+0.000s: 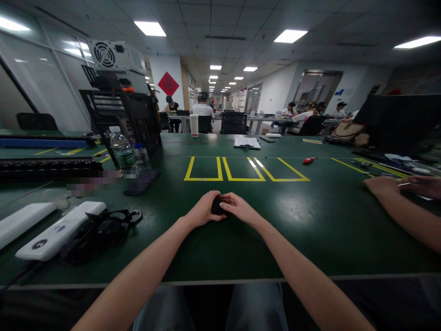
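Note:
A small black object (216,206) is held between my two hands, just above or on the green table (237,257); its kind is hard to make out because fingers cover much of it. My left hand (206,209) wraps round its left side, with the thumb low and the fingers over the top. On its right side, the fingers and thumb of my right hand (238,209) close against it. Beyond my hands, yellow tape outlines (203,179) mark the tabletop.
Power strips (65,230), black goggles-like gear (106,230) and water bottles (122,149) stand left, by an open computer case (138,115). A clipboard (247,141), white cup (194,125) and red-handled tool (309,160) lie farther back. A co-worker's arm (403,202) reaches in from the right.

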Tool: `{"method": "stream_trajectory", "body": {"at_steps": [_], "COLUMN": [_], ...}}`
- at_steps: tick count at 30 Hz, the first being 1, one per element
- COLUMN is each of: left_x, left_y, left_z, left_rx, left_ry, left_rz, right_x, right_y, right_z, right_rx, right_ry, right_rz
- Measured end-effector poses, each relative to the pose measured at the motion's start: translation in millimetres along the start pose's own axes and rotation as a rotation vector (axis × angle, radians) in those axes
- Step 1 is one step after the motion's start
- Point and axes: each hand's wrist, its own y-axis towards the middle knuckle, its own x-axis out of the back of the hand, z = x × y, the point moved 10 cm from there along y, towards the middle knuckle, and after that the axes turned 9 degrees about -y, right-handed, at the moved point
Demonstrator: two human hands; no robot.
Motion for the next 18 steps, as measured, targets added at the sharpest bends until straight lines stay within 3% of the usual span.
{"method": "stream_trajectory", "body": {"at_steps": [5,13,18], "left_x": [0.2,-0.8,-1.2], "left_y": [0,0,1], "left_z": [-2,0,2], "left_rx": [0.018,0.005,-0.004], "left_ry": [0.006,-0.001,0.018], "left_rz": [0.013,0.007,-0.013], "right_x": [-5,0,-3], "right_y": [-3,1,2], "right_z": [8,4,0], "right_rx": [0.050,0.046,0.024], "right_ry": [0.049,0.031,0.028], "right_rz": [0.086,0.001,0.039]}}
